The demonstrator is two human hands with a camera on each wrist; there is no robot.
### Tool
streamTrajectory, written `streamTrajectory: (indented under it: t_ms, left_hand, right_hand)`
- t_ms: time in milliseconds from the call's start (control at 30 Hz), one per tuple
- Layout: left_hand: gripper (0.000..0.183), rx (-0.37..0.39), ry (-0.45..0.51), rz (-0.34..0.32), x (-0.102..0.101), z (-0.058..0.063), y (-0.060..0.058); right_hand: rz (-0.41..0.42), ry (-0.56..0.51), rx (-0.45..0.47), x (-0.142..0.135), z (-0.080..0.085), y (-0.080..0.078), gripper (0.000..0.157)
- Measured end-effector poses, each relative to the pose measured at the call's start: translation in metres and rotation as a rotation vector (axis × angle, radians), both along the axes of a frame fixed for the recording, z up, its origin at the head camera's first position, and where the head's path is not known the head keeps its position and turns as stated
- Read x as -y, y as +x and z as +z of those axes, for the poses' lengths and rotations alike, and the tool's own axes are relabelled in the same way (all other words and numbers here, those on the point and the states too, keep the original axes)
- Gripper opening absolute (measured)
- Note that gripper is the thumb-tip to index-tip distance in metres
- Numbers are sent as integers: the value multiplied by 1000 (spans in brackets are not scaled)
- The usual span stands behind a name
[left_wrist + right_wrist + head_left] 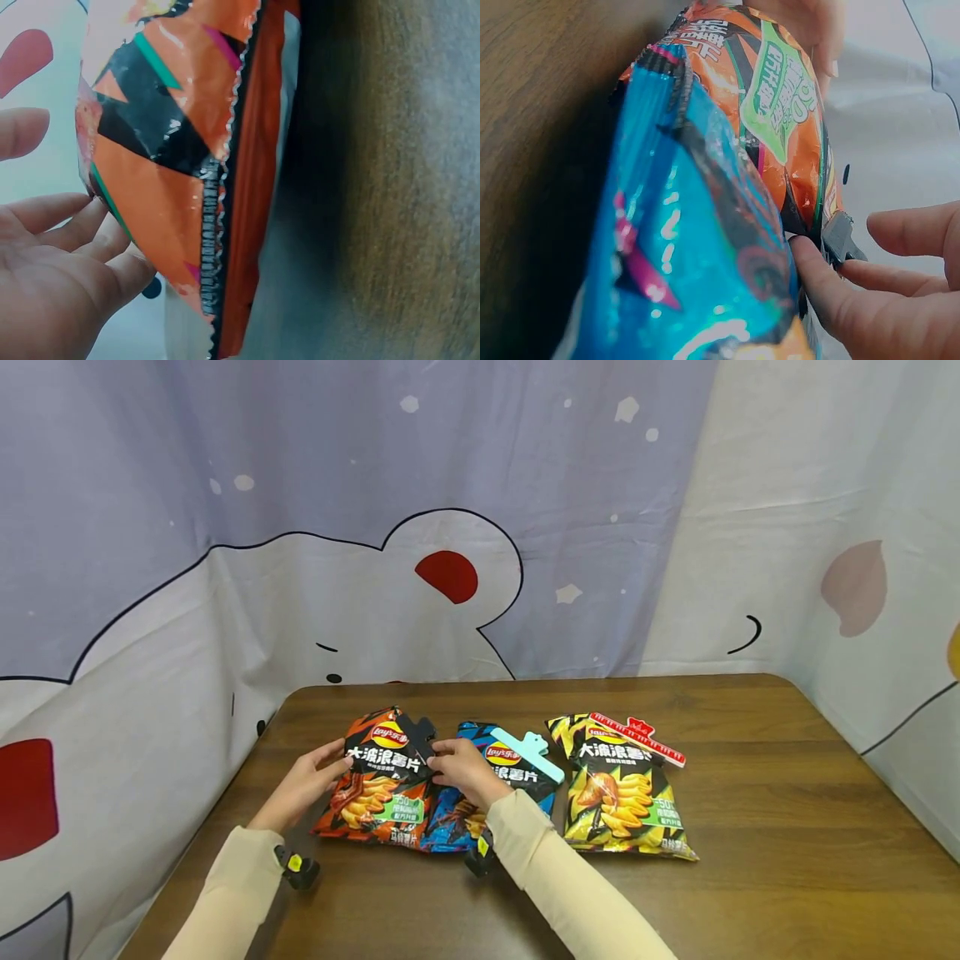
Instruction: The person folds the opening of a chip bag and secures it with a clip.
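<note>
An orange and black bag of chips (366, 789) lies at the left of the table, a black bag clip (417, 737) across its top right corner. My left hand (306, 787) is at the bag's left edge; the left wrist view shows its fingers (67, 225) extended against the side, thumb apart. On the opposite side, my right hand (463, 768) reaches over a blue bag of chips (450, 827) to the orange bag's right edge. In the right wrist view its fingertips are beside the black clip (841, 238), with the thumb and fingers spread.
A light teal clip (528, 753) sits across the top of the blue bag, which lies against the orange one. To the right is a yellow and black bag of chips (622, 802) with a red clip (639, 740). A printed curtain (360, 602) hangs behind the wooden table (787, 827).
</note>
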State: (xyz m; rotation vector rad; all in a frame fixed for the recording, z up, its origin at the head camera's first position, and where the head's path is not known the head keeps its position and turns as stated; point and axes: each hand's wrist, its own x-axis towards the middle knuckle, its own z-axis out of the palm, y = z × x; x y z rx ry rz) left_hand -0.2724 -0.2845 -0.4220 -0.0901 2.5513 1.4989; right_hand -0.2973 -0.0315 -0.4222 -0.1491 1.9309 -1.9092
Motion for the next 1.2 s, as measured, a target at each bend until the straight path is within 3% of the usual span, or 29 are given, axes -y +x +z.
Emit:
streamTrajectory:
  t_ms: [667,867,1033,1200]
  left_hand:
    - [65,-12,-75,-32,-1,5,3]
    - [65,-56,-230,-25,-5,14,6]
    - [63,-173,-405,-14,-14,28,10]
    - [66,-281,-491,-11,-26,38,17]
  right_hand:
    - [-5,-24,8,-11,-2,1,45]
    - [-10,43,-79,-18,4,4,48]
    - [-6,166,-188,-27,12,10,48]
    - [-15,251,-287,-36,17,13,51]
